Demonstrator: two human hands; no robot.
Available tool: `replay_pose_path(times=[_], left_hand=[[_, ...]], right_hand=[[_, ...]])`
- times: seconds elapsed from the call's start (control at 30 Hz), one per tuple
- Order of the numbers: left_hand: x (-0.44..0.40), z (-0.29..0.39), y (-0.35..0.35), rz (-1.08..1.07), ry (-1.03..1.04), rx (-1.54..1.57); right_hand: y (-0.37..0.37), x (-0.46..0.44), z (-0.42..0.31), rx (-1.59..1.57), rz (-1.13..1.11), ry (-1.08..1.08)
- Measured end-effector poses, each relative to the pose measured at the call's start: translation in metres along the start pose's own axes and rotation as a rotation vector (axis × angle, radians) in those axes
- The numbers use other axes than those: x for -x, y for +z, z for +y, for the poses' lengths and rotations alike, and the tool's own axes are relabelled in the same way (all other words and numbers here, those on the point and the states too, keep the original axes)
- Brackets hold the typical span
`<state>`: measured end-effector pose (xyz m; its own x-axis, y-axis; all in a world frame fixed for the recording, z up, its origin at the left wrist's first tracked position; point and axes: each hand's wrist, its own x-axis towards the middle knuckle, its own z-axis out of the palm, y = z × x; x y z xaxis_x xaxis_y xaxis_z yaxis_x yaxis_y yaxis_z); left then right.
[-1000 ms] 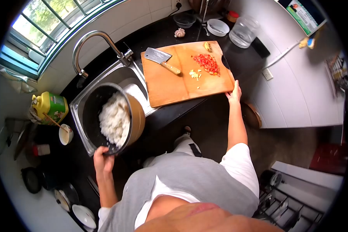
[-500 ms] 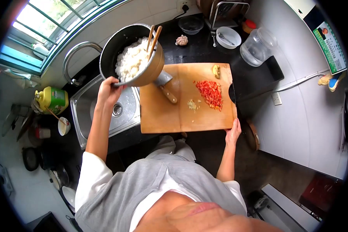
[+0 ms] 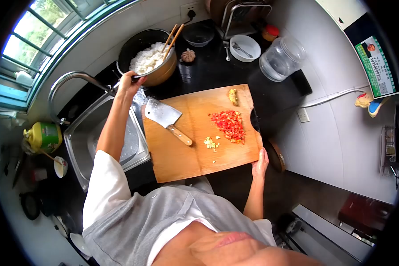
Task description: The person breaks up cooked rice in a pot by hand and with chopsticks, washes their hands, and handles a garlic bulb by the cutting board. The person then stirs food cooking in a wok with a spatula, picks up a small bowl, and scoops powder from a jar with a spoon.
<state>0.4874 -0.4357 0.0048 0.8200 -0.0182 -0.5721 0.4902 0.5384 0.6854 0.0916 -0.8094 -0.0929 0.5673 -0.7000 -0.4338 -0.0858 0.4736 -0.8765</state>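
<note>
My left hand (image 3: 129,83) grips the near rim of a deep pot (image 3: 162,76) at the back of the counter. White rice-like food (image 3: 147,59) fills part of the pot, and two wooden chopsticks (image 3: 174,41) stand in it. My right hand (image 3: 260,163) holds the lower right corner of a wooden cutting board (image 3: 186,159). On the board lie a cleaver (image 3: 166,116) with a wooden handle, chopped red pepper (image 3: 229,125), a little pile of pale chopped bits (image 3: 210,142) and a yellowish piece (image 3: 233,97), perhaps ginger.
A steel sink (image 3: 77,153) and curved faucet (image 3: 71,76) are at left, beside a yellow jug (image 3: 44,137). Behind the board are a garlic bulb (image 3: 188,55), a dark bowl (image 3: 198,35), a white bowl (image 3: 245,48) and a clear jar (image 3: 281,60).
The pot has moved from over the sink to the back counter, still in my left hand. The board, held by my right hand, has shifted toward my body and left.
</note>
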Motion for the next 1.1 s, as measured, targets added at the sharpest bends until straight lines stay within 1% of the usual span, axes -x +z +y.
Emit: replay_pose_path(times=[0.1,0.2,0.27,0.4,0.5,0.57,0.63,0.67,0.7,0.73,0.77,0.8,0.83,0.87,0.93,0.97,1.0,1.07,1.1], left_hand=[[-0.011,-0.002,0.002,-0.010,-0.026,-0.013],[-0.014,-0.010,0.007,0.032,-0.008,-0.015],[-0.013,-0.011,0.012,0.010,-0.005,-0.086],[-0.022,-0.016,0.016,-0.003,0.017,-0.107],[-0.033,-0.021,0.015,-0.102,-0.026,-0.111],[-0.040,-0.022,0.015,-0.128,-0.040,-0.091],[-0.038,-0.025,0.010,-0.160,-0.053,-0.074],[-0.035,-0.024,0.010,-0.196,-0.012,-0.071],[-0.033,-0.023,0.012,-0.235,0.028,-0.072],[-0.023,-0.022,0.012,-0.240,0.044,-0.054],[-0.011,-0.017,0.013,-0.252,0.040,-0.057],[0.006,-0.012,0.012,-0.167,0.035,-0.040],[0.021,-0.013,0.009,-0.075,0.027,-0.023],[0.028,-0.015,-0.005,-0.113,0.069,-0.080],[0.050,-0.023,-0.037,-0.168,0.102,-0.162],[0.066,-0.029,-0.052,-0.162,0.092,-0.166],[0.085,-0.035,-0.065,-0.146,0.116,-0.184],[0.127,-0.052,-0.084,-0.029,0.133,-0.239],[0.147,-0.062,-0.092,0.059,0.156,-0.228]], right_hand=[[0.005,-0.001,-0.003,0.029,0.005,-0.005],[0.004,0.000,-0.002,0.006,-0.046,0.028],[0.008,0.000,-0.003,0.013,-0.042,0.037],[0.011,0.000,-0.005,0.014,-0.025,0.057],[0.010,0.000,-0.004,0.030,-0.010,0.063],[0.008,-0.002,-0.005,0.056,-0.002,0.064],[0.004,-0.001,-0.012,0.149,-0.095,0.113],[0.011,0.003,-0.021,0.280,-0.093,0.091],[0.017,0.008,-0.034,0.521,-0.035,0.036],[0.003,-0.006,-0.031,0.750,0.061,-0.192],[0.005,-0.013,-0.043,0.768,0.135,-0.399],[0.022,-0.016,-0.061,0.684,0.176,-0.521],[0.046,-0.014,-0.081,0.644,0.138,-0.589],[0.070,-0.025,-0.089,0.629,0.100,-0.613],[0.140,-0.032,-0.105,0.742,-0.142,-0.632],[0.166,-0.056,-0.098,0.755,-0.306,-0.637],[0.195,-0.082,-0.085,0.632,-0.512,-0.638],[0.266,-0.112,-0.073,0.791,-0.636,-0.745],[0.298,-0.139,-0.059,0.901,-0.650,-0.918]])
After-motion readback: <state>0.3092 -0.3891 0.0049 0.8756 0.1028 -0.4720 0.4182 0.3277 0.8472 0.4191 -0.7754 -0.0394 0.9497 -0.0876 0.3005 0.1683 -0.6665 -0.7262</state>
